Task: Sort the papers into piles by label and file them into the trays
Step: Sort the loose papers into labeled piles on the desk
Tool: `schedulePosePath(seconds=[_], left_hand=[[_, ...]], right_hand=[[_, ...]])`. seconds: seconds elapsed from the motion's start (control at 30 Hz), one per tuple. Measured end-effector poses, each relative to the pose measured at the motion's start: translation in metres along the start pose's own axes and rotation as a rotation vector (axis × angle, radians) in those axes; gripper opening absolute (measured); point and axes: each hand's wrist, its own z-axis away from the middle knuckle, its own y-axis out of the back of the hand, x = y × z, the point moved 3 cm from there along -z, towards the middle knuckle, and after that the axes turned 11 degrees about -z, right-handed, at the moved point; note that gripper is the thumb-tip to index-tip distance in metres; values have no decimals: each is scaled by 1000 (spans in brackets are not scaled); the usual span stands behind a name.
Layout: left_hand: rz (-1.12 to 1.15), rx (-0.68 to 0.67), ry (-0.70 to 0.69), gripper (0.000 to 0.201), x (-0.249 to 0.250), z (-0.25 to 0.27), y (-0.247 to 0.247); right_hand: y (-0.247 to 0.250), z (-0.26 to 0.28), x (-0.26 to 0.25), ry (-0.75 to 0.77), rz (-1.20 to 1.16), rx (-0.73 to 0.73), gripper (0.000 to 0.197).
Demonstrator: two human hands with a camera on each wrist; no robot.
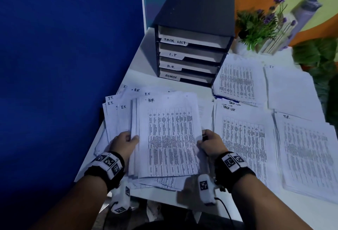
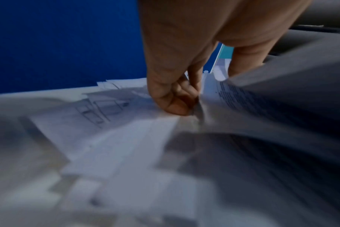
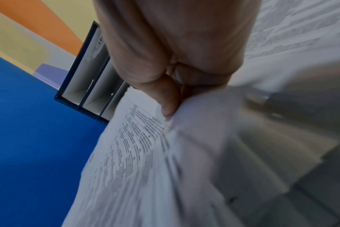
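I see the left hand [image 1: 124, 143] and right hand [image 1: 210, 143] pinching the side edges of a paper stack [image 1: 168, 134] — thumbs on top. It sits over loose sheets at the table's [image 1: 139, 56] near-left, long axis running away from me, its "H.R." heading toward the trays [image 1: 190, 61].

Both hands [image 1: 126, 144] gripping H.R. sheet [image 1: 170, 134] over unsorted papers [image 1: 117, 112], labelled trays [image 1: 190, 56] behind, sorted piles [image 1: 245, 138] right

A white table [image 1: 144, 47] carries everything. At its far edge stands a dark tray unit [image 1: 193, 34] labelled TASK LIST, I.T, H.R. and ADMIN. Right of it stands a potted plant [image 1: 256, 27]. Four paper piles lie to the right: far unlabelled pile [image 1: 237, 81], I.T pile [image 1: 292, 89], TASK LIST pile [image 1: 243, 138], H.R. pile [image 1: 309, 153]. A loose unsorted heap [image 1: 117, 112] lies near left.
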Motion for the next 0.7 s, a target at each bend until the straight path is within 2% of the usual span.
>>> schedulePosePath(seconds=[0.07, 0.17, 0.23, 0.33, 0.43, 0.57, 0.63, 0.7], left_hand=[[62, -20, 3, 56, 4, -1, -4], [72, 3, -37, 39, 11, 2, -12], [82, 61, -69, 38, 15, 5, -14], [131, 166, -91, 34, 18, 10, -13], [87, 244, -113, 26, 19, 11, -9], [286, 94, -76, 28, 19, 10, -14], [279, -3, -85, 32, 20, 9, -19], [212, -32, -88, 28, 21, 8, -21]], right_hand=[[1, 3, 3, 4, 19, 13, 24], [0, 7, 4, 20, 41, 73, 13], [1, 7, 4, 35, 91, 129, 18], [8, 7, 3, 62, 195, 219, 11], [17, 8, 5, 35, 154, 273, 18], [25, 10, 12, -7, 92, 275, 16], [26, 11, 13, -14, 39, 245, 14], [26, 11, 15, -22, 15, 226, 15]])
